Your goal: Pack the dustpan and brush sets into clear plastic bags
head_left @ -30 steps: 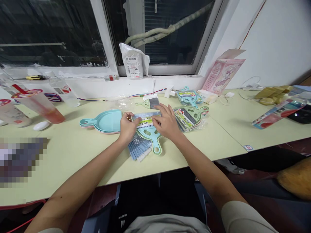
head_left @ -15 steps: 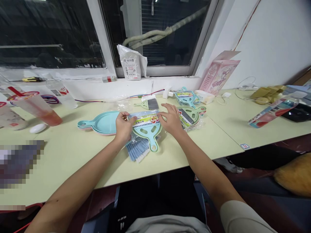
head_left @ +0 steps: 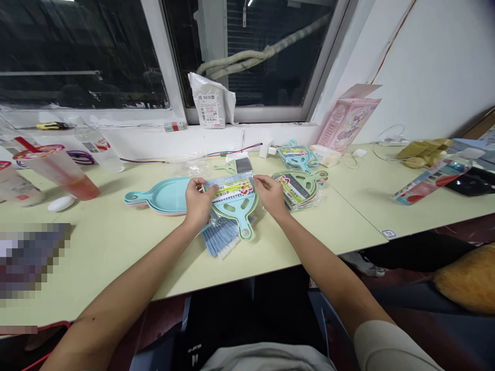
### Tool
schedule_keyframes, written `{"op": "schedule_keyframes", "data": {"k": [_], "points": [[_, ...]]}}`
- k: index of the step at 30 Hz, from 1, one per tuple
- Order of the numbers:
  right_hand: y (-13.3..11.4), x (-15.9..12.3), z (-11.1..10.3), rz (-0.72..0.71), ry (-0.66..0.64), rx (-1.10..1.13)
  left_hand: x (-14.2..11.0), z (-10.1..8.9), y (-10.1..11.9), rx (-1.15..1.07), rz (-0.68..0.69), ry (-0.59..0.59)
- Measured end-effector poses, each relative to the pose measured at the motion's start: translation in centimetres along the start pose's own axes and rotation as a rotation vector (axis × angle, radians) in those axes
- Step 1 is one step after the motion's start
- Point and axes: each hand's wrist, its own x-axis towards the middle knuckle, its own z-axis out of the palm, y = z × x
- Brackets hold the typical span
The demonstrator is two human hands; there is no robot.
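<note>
Both hands work one packet at the near middle of the pale green table (head_left: 116,242). Her left hand (head_left: 198,202) pinches the left end of the printed label card (head_left: 232,188), thumb on top and fingers curled under; the right hand (head_left: 271,195) grips the right end the same way, fingers bent over the edge of the clear bag. Between them lies the mint dustpan (head_left: 235,208), handle pointing toward the person, with the blue brush bristles (head_left: 221,239) fanning out below the left wrist. To seat the card well, I would judge that both ends should be kept level and pulled evenly, so the thin plastic does not wrinkle or tear at one corner. Just left lies a stack of bare turquoise dustpans (head_left: 164,195); just right, a pile of finished packets (head_left: 299,186), close enough to snag a sleeve.
</note>
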Motion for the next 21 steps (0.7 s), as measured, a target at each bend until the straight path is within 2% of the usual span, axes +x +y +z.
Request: {"op": "schedule_keyframes", "data": {"k": [4, 14, 21], "points": [[0.01, 0.13, 0.28, 0.093, 0.024, 0.082, -0.22, -0.01, 0.22, 0.010, 0.002, -0.006], [0.19, 0.42, 0.21, 0.170, 0.060, 0.135, -0.38, -0.02, 0.35, 0.008, 0.017, -0.012], [0.51, 0.80, 0.31, 0.404, 0.053, 0.268, -0.72, 0.03, 0.56, 0.018, 0.072, -0.051]]}}
